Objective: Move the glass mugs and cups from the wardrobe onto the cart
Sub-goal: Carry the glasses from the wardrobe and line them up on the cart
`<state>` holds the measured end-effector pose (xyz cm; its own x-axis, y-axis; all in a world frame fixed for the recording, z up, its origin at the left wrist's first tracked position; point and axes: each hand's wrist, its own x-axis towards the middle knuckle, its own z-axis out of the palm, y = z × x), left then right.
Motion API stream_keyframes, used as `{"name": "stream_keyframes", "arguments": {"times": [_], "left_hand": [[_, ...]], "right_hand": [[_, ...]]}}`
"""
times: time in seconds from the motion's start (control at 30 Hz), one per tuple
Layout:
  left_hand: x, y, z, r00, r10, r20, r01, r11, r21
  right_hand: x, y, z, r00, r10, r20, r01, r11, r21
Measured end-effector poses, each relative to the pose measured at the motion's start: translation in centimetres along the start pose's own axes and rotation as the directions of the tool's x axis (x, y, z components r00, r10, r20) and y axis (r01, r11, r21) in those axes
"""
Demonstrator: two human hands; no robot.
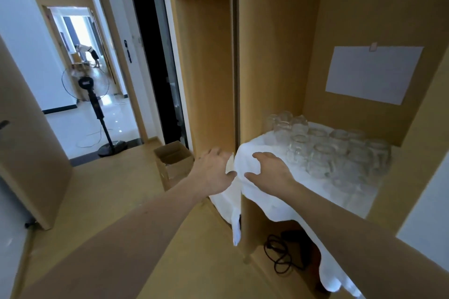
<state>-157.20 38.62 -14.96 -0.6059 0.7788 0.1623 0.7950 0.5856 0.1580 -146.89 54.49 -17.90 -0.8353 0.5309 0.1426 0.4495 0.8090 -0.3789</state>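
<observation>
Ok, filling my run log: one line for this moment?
left hand: pinches white cloth | right hand: rests on cloth | glass mugs: untouched on shelf

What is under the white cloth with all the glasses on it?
The white cloth covers a shelf, so the shelf's top is hidden. Below its hanging edge lies a black cable on the wardrobe floor. The cloth covers whatever is farther right under there.

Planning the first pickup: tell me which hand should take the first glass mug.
Right, probably. The right hand rests on the white cloth just beside the glass mugs; the left hand sits at the cloth's far corner by the wardrobe divider.
</observation>
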Motion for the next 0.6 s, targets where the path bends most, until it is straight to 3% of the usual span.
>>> {"name": "stream_keyframes", "arguments": {"times": [0.17,0.37,0.6], "left_hand": [[4.4,0.8,1.8,0.988,0.135,0.080,-0.142,0.987,0.080],[10.9,1.0,2.6,0.976,0.199,0.086,-0.201,0.979,0.018],[18.7,1.0,3.7,0.920,0.376,0.111,-0.377,0.926,-0.011]], "right_hand": [[3.4,2.4,0.3,0.998,0.065,0.002,-0.065,0.998,0.005],[6.8,4.4,0.4,0.991,0.130,-0.035,-0.131,0.991,-0.009],[10.6,6.5,0.1,0.942,0.326,-0.076,-0.325,0.945,0.023]]}}
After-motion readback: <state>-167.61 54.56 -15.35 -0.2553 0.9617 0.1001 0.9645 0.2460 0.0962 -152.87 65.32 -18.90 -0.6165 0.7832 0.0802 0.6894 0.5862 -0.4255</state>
